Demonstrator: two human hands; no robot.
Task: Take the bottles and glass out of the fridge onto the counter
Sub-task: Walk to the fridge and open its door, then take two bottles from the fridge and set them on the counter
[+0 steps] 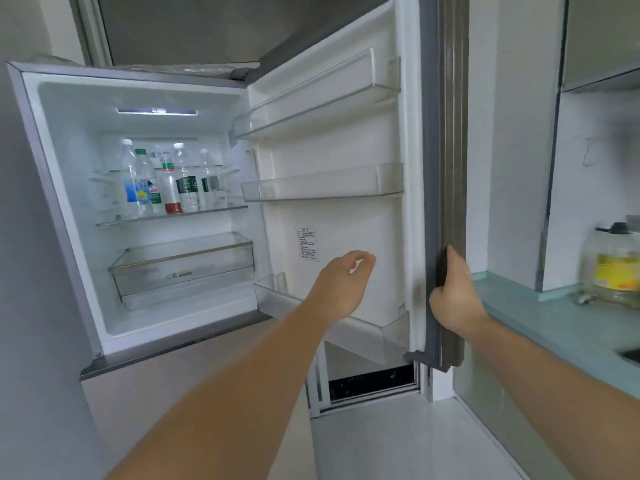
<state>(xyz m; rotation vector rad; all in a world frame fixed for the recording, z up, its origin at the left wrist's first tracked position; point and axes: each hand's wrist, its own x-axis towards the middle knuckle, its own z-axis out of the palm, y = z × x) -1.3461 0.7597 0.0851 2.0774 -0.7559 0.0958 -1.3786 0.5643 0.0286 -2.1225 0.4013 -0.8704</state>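
The fridge point(62, 202) stands open. Several plastic bottles point(166, 181) stand together on its glass shelf point(173, 216), among them one with a blue label point(131, 178) and one with a red base point(169, 188). I cannot make out a glass among them. My right hand point(453, 292) grips the outer edge of the open fridge door point(450, 168). My left hand point(343, 285) hovers in front of the door's inner side, fingers loosely curled, holding nothing. The pale blue counter point(540, 317) runs along the right.
A clear drawer point(183, 265) sits below the shelf. The door carries three bare racks point(322, 183). A large jug of yellow oil point(613, 265) stands on the counter by the wall. A sink corner point(632, 356) shows at the right edge. Wall cabinets hang above.
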